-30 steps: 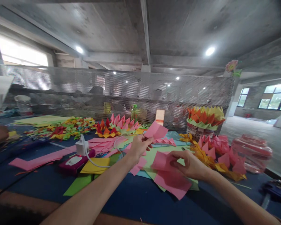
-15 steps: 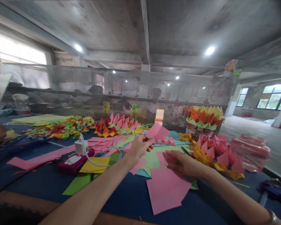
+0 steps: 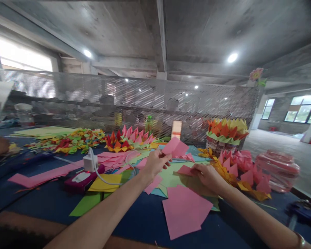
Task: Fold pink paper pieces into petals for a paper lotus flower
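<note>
At the middle of the blue table (image 3: 145,216), on a clock face centred between the hands, I have pink paper on both sides. My left hand (image 3: 155,162), at nine, pinches thumb against fingers on the near edge of some overlapping pink squares (image 3: 175,148), held up towards twelve. My right hand (image 3: 207,174), at three, has its fingertips closed on the end of a pink sheet (image 3: 184,170) that reaches in over the green paper (image 3: 169,174); whether its far edge touches down I cannot tell. A loose pink stack (image 3: 186,211) lies at six, clear of both hands.

I judge the step in hand to be handling single sheets. The next move calls for a light right pinch and a steady left one, since thin paper could crease or slip.

Just below nine sits a purple box (image 3: 79,181) with a white plug (image 3: 90,162); its cable (image 3: 103,181) loops towards my left forearm and could snag. Yellow petals (image 3: 224,170) crowd my right hand at three, with a jar (image 3: 278,171) farther out. A basket (image 3: 220,147) stands at two, and a mesh screen (image 3: 142,97) closes off twelve.
</note>
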`<state>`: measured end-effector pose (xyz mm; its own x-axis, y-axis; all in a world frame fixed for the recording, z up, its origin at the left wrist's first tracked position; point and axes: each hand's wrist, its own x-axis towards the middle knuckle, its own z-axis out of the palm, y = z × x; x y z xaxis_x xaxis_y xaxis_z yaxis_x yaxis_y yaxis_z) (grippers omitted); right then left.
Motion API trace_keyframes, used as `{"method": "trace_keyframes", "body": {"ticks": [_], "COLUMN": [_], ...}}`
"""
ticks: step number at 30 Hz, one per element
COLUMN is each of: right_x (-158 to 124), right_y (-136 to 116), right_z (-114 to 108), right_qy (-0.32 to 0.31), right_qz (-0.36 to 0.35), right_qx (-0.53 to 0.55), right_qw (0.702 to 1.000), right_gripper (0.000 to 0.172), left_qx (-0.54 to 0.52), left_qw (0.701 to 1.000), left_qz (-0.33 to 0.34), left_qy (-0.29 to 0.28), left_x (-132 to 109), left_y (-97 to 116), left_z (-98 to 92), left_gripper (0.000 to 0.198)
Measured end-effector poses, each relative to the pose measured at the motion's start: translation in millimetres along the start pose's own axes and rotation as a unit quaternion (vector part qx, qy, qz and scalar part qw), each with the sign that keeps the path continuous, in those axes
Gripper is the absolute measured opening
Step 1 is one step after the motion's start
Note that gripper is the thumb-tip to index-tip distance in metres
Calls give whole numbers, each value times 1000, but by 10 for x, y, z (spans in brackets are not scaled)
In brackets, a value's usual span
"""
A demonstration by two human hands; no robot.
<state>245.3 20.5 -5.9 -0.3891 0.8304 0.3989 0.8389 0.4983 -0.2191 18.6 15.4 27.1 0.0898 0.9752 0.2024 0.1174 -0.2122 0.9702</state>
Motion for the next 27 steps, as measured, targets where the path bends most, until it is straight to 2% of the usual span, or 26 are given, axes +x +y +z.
{"method": "trace_keyframes", "body": {"ticks": [10,14,17,19,23,27], "right_x": [-70,-147,-192,-198,-182,-206], "right_y": [-251,-441,-555,-578,-524,-526], "right_z": [-92,-194,-262,-263,-165,-95], "right_qy": [53,-15,-77,-77,-40,-107], "right_qz": [-43,-133,-165,-141,-45,1], "right_qx": [65,130,173,180,135,78], "right_qw": [996,982,968,970,989,991], "right_gripper": [19,13,19,28,38,51], "left_qx": [1,8,17,17,11,8], "left_qw": [1000,1000,1000,1000,1000,1000], "left_qz": [1,0,-4,-9,-3,-1], "left_qy": [-6,-10,-10,-10,-14,-10], "left_x": [6,35,53,57,47,30], "left_y": [-16,-48,-68,-76,-68,-44], "left_z": [-10,-20,-24,-26,-22,-12], "left_gripper": [24,27,28,28,27,26]}}
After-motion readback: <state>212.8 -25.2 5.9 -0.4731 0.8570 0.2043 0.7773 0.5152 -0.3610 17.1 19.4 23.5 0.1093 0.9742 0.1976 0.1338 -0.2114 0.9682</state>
